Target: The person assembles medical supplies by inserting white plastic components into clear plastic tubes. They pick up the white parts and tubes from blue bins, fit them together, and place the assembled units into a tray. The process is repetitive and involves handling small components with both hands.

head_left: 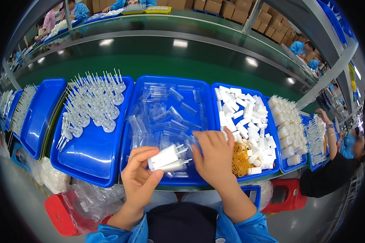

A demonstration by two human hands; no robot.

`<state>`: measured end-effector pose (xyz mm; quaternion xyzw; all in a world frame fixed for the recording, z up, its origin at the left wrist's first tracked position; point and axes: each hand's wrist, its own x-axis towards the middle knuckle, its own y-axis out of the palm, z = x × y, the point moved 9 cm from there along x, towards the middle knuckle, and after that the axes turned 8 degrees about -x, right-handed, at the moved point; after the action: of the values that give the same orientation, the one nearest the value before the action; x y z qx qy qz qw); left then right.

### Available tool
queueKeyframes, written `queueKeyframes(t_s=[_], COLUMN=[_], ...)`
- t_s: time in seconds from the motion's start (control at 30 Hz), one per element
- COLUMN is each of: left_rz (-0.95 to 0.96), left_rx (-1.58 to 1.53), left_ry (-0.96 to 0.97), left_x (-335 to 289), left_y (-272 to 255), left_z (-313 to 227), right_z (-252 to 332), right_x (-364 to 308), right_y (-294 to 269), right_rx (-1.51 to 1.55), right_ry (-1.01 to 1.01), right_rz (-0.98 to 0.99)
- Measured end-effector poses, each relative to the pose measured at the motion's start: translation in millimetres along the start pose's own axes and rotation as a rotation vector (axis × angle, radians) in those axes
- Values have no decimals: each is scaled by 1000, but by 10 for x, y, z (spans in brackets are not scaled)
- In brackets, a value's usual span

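My left hand (pixel 140 178) is closed round white cylindrical pieces (pixel 166 158) with thin pale stems sticking out to the right. Close beside it, palm down, is my right hand (pixel 215 158) with its fingers bent. A small white piece (pixel 224 133) shows at its fingertips. Blur near its thumb hides what else it may grip. Both hands are over the near part of a blue tray (pixel 209 121) of loose clear plastic sleeves (pixel 188 108). To the right, another tray holds white blocks (pixel 241 109) and a heap of tan rubber bands (pixel 242 160).
Stemmed, translucent cup-like parts (pixel 95 101) fill much of a left blue tray (pixel 89 166). White rolls (pixel 290 125) stand in a tray further right. Beyond runs a green conveyor belt (pixel 150 56). Red stools (pixel 63 212) flank me. A co-worker's arm (pixel 330 133) reaches in at right.
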<state>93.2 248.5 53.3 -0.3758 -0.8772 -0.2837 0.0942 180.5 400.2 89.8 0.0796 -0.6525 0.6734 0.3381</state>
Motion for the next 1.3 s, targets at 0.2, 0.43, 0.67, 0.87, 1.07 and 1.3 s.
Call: queueKeyframes(t_s=[0.2, 0.43, 0.67, 0.87, 1.07, 1.3], left_rz=[1, 28, 88, 98, 106, 102], left_rx=[61, 138, 157, 208, 194, 181], left_ry=[-10, -1, 1, -23, 4, -1], left_x=[-41, -68, -94, -128, -131, -124], left_y=[49, 127, 240, 219, 231, 191], left_z=[-27, -61, -42, -42, -43, -24], right_z=[0, -329, -384, -482, -482, -412], right_x=[-39, -194, -351, -430, -533, -537], right_y=[246, -122, -195, -267, -259, -259], right_rx=[-7, 1026, 1351, 1201, 1275, 1198], right_ry=[15, 230, 358, 288, 455, 408], right_rz=[31, 16, -18, -64, -69, -25])
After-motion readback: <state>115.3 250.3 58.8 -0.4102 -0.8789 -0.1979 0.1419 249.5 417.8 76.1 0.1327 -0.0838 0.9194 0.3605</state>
